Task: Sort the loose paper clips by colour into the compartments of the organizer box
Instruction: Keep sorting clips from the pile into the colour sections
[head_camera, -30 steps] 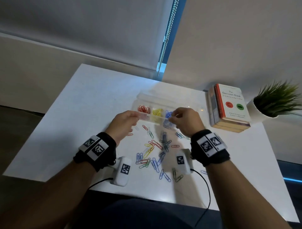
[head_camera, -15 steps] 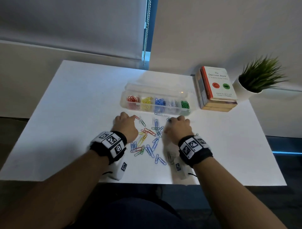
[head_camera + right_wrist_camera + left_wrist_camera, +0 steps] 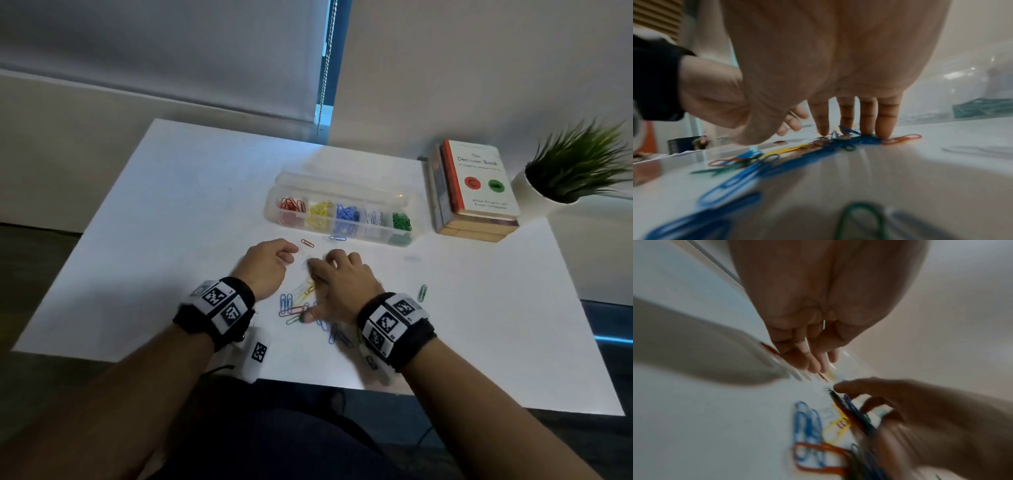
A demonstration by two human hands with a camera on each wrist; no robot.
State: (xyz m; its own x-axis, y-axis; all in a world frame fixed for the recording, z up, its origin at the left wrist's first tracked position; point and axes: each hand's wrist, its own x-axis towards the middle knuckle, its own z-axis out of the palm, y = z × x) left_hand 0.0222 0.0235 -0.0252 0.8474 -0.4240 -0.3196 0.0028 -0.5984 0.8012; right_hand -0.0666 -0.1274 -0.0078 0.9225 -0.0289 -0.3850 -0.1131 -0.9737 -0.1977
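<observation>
The clear organizer box (image 3: 272, 205) stands open at the back of the white table (image 3: 164, 246), with red, yellow, blue, white and green clips in separate compartments. Loose paper clips (image 3: 294, 303) of mixed colours lie in a pile between my hands. My right hand (image 3: 329, 281) is spread over the pile. Its straight fingertips (image 3: 882, 129) press on blue, green and red clips (image 3: 859, 139). My left hand (image 3: 289, 255) hovers just left of it, fingers loosely curled downward (image 3: 813, 366), with nothing plainly held. A red clip (image 3: 307, 243) and a blue clip (image 3: 337, 238) lie near the box.
A stack of books (image 3: 476, 185) sits right of the box, and a potted plant (image 3: 579, 168) stands at the far right. A single green clip (image 3: 423, 293) lies right of my right wrist. A blind chain (image 3: 325, 68) hangs behind the table.
Both hands have come back from the box to the loose pile. The right hand has shifted left and flattened its fingers onto the clips. The left hand stays beside it.
</observation>
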